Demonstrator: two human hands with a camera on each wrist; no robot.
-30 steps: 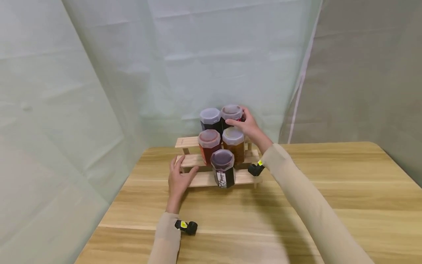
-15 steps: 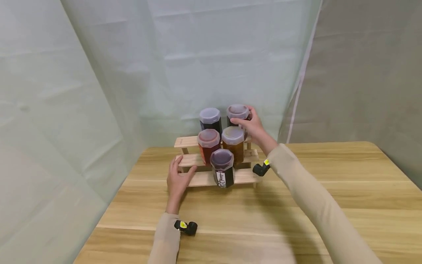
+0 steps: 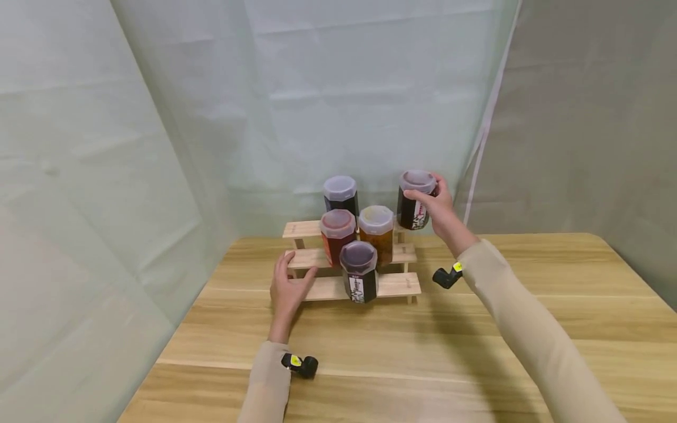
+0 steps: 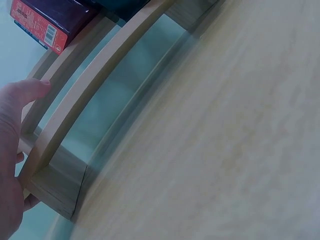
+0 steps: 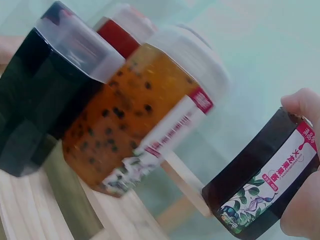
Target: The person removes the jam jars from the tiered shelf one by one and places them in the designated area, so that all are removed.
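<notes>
My right hand (image 3: 436, 205) grips a dark jar (image 3: 415, 200) with a clear lid and holds it in the air to the right of the wooden stepped rack (image 3: 399, 285). In the right wrist view the dark jar (image 5: 260, 180) shows a label with leaves, with my fingers (image 5: 302, 107) around it. One dark jar (image 3: 340, 195) stands on the top step. A red jar (image 3: 336, 234) and an orange jar (image 3: 376, 232) stand on the middle step, and a dark purple jar (image 3: 358, 270) on the lowest. My left hand (image 3: 287, 286) rests on the rack's left end; its fingers (image 4: 20, 105) lie on the slats.
The rack stands on a wooden table (image 3: 476, 346) near its back edge. Pale cloth walls (image 3: 158, 129) close in behind and to the left. Bare tabletop stretches to the right and in front of the rack.
My right hand has lifted the dark jar off the top step and carried it to the right, away from the rack. The left hand has stayed on the rack.
</notes>
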